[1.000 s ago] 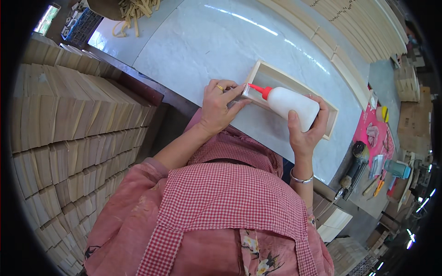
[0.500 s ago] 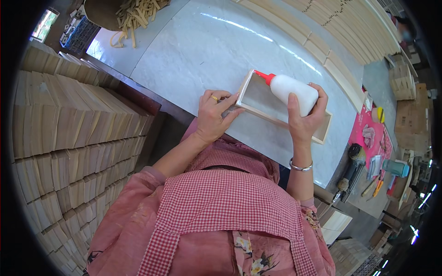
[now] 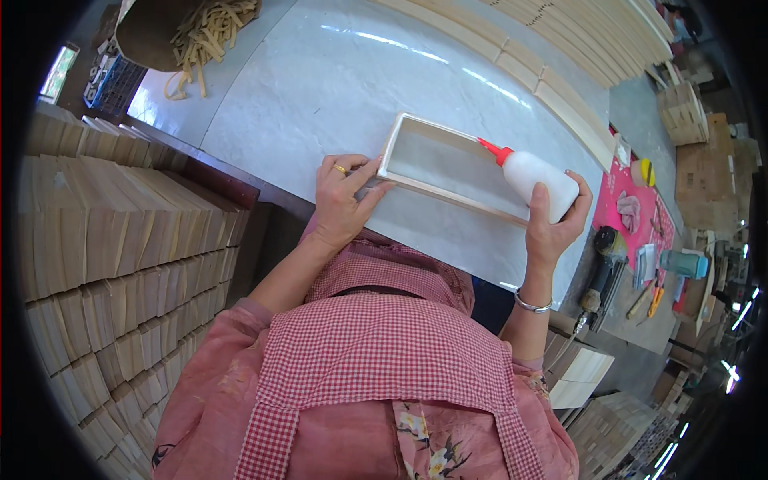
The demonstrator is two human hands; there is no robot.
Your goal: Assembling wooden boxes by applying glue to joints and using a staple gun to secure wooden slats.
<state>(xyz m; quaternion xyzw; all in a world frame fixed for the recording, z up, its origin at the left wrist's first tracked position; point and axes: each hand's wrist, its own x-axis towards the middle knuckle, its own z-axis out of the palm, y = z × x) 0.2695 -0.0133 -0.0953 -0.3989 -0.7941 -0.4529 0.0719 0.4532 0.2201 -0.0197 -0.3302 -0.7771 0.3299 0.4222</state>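
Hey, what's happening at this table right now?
A person at a pale marble-look table is working on a rectangular wooden frame. The left hand steadies the frame's near-left corner, while the right hand holds a white glue bottle with its red nozzle pointed at the frame's far edge. Stacked wooden pieces sit to the left.

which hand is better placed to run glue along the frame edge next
Right, probably. The right hand grips the glue bottle, its red nozzle already at the wooden frame. The left hand is steadying the frame's near corner.
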